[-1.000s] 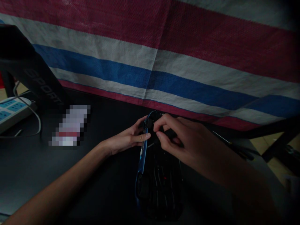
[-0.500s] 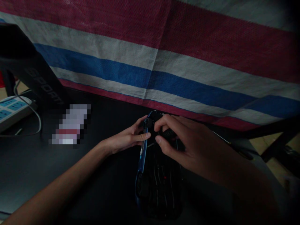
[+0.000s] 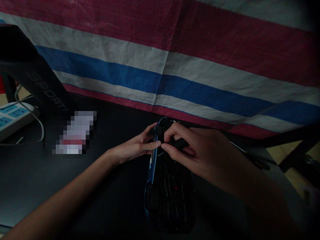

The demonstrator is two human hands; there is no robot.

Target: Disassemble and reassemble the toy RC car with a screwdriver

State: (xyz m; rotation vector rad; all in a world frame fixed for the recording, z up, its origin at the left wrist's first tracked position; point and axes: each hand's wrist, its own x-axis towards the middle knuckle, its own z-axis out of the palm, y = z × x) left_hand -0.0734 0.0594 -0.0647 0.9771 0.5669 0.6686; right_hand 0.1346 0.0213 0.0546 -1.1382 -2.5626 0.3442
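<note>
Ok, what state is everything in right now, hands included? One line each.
Left hand, gripping the car's edge, thumb on top.
Right hand, fingers curled over the car; any hold is too dark to tell.
Toy car, overturned, underside up.
Power strip, visible sockets without plugs; whether powered, cannot tell.
Striped sheet, hanging, creased.
Thin-shafted tool, lying at the right, not in hand.

open: tabletop [image 3: 117, 121] between pixelated item [image 3: 78, 130] and left hand [image 3: 136, 148] | far side: striped sheet [image 3: 112, 76] blocks | left: power strip [image 3: 18, 118], cable [image 3: 42, 131] | over blue-sided car [image 3: 175, 203]: right hand [image 3: 195, 143] crowds | below its forearm: perhaps room, too dark
</note>
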